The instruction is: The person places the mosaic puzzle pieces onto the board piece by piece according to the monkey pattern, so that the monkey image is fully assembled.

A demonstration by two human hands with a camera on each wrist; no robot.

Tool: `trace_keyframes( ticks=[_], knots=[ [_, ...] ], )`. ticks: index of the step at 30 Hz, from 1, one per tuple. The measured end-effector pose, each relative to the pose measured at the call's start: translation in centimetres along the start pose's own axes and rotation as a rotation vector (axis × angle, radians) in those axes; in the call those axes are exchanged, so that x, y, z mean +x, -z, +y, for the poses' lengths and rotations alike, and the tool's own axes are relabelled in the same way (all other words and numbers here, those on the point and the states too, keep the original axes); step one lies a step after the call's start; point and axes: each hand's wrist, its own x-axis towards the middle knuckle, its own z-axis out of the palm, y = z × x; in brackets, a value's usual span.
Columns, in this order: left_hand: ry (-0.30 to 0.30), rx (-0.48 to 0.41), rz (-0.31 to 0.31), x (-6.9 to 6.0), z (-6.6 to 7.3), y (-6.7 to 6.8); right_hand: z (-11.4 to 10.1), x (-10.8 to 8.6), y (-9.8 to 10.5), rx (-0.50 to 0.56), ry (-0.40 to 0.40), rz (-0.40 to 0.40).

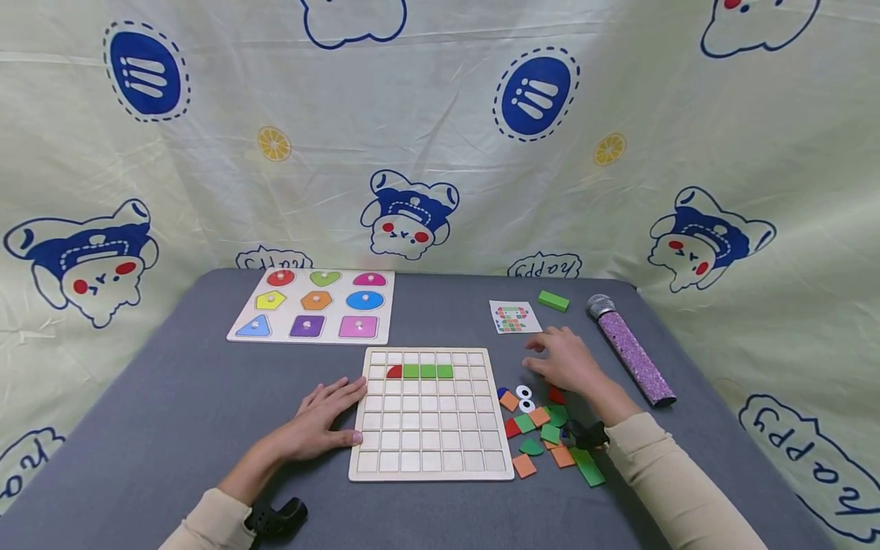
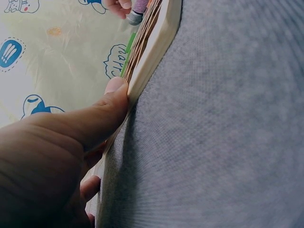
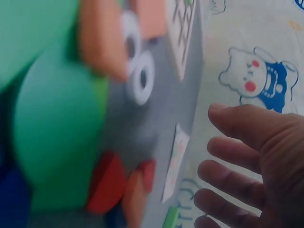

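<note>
1. My left grip (image 1: 319, 422), fingers apart, touches the left edge of the wooden board (image 1: 431, 421); grey cloth tabletop (image 1: 172, 412) lies left.
2. My right grip (image 1: 565, 362), apart, hangs between paper card (image 1: 514, 317) and flat pieces (image 1: 539, 416); glittery mic (image 1: 635, 359) rightward.

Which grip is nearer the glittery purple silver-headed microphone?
Right: the right grip is just left of the microphone; the left grip is farther left, touching the pale wooden grid board.
</note>
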Motion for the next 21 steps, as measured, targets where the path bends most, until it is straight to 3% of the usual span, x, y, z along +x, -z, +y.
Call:
trace_keyframes(
  ticks=[9,16,21],
  knots=[
    [0.0,-0.001,-0.002,0.0,-0.1,-0.1,2.4,-0.3,-0.4,-0.062,-0.085,-0.077],
    [0.001,0.001,-0.003,0.0,0.0,0.0,2.9,-0.4,-0.7,-0.06,-0.135,-0.141],
    [0.008,0.004,-0.005,0.0,0.0,0.0,2.8,-0.5,-0.8,-0.059,-0.122,-0.143]
  ],
)
